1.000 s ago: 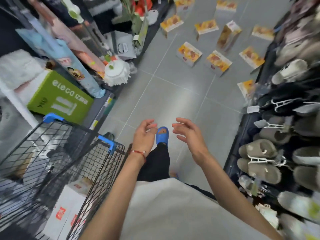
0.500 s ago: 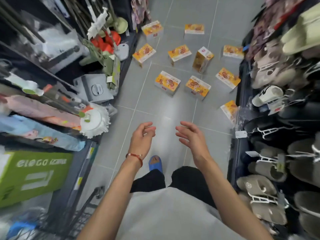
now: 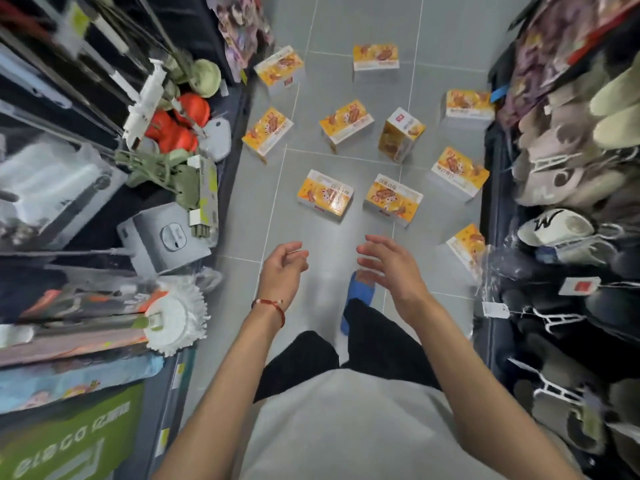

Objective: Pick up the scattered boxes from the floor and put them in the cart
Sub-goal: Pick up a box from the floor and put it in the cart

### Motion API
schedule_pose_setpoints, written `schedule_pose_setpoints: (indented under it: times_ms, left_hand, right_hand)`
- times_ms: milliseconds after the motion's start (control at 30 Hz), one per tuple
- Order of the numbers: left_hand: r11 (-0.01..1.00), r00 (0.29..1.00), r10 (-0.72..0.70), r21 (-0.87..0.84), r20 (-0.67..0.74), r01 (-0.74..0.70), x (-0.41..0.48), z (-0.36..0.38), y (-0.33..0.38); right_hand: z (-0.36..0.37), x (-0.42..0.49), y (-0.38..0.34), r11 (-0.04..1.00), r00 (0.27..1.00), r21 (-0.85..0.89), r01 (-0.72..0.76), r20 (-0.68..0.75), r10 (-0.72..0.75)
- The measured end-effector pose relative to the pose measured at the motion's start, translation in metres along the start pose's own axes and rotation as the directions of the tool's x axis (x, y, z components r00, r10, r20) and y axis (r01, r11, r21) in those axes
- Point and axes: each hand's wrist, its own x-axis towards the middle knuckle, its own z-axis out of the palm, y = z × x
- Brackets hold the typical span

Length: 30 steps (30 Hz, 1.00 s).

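Boxes point(image 3: 346, 123), orange and yellow, are lying scattered over the grey tiled floor point(image 3: 311, 244) of the aisle ahead of you, between the two shelf rows. The two closest ones, the near left box point(image 3: 325, 195) and the near right box point(image 3: 393, 202), are lying flat side by side, just beyond your fingertips and apart from them. Farther on, one upright box point(image 3: 400, 135) is standing on end among the flat ones, and another box point(image 3: 465, 245) is leaning at the foot of the slipper rack point(image 3: 554, 230) on your right.

You are holding both forearms out in front of your body, roughly parallel, hands apart above the floor.

- Your left hand point(image 3: 282, 271) is turning its back toward the camera, a red bracelet point(image 3: 270, 306) sitting at the wrist. Its fingers point(image 3: 298, 254) are curling loosely inward and gripping nothing.
- Your right hand point(image 3: 391, 268) is reaching a little farther forward, palm facing left and down. Its fingers point(image 3: 372, 252) are fanning slightly apart, relaxed and gripping nothing.

Neither hand is touching a box. Under your right hand, your foot in a blue slipper point(image 3: 358, 296) is stepping on the tiles. A white mop head point(image 3: 176, 315) is sticking out from the left shelf, near your left forearm.
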Motion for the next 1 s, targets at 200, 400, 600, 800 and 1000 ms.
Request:
schedule_pose_setpoints:
  times_ms: [200, 400, 600, 800, 1000]
  left_hand:
    - [0.999, 0.999, -0.044, 0.001, 0.013, 0.044, 0.082, 0.017, 0.063]
    - [0.984, 0.983, -0.175, 0.039, 0.049, 0.173, 0.184, 0.006, 0.088]
    - [0.950, 0.955, -0.267, 0.199, 0.131, 0.239, 0.293, -0.018, 0.088]
    - [0.924, 0.941, -0.321, 0.253, 0.108, 0.286, 0.384, -0.019, 0.067]
    - [0.857, 0.925, -0.370, 0.417, 0.088, 0.303, 0.470, -0.001, -0.006]
  right_hand:
    - [0.001, 0.073, -0.065, 0.995, 0.996, -0.056, -0.084, -0.015, 0.083]
    - [0.029, 0.138, -0.097, 0.984, 0.981, -0.031, -0.176, -0.086, 0.173]
    - [0.067, 0.201, -0.107, 0.980, 0.964, -0.026, -0.199, -0.188, 0.190]
    - [0.092, 0.273, -0.075, 0.952, 0.925, 0.000, -0.307, -0.237, 0.298]
    - [0.105, 0.361, -0.013, 0.952, 0.910, -0.032, -0.304, -0.305, 0.281]
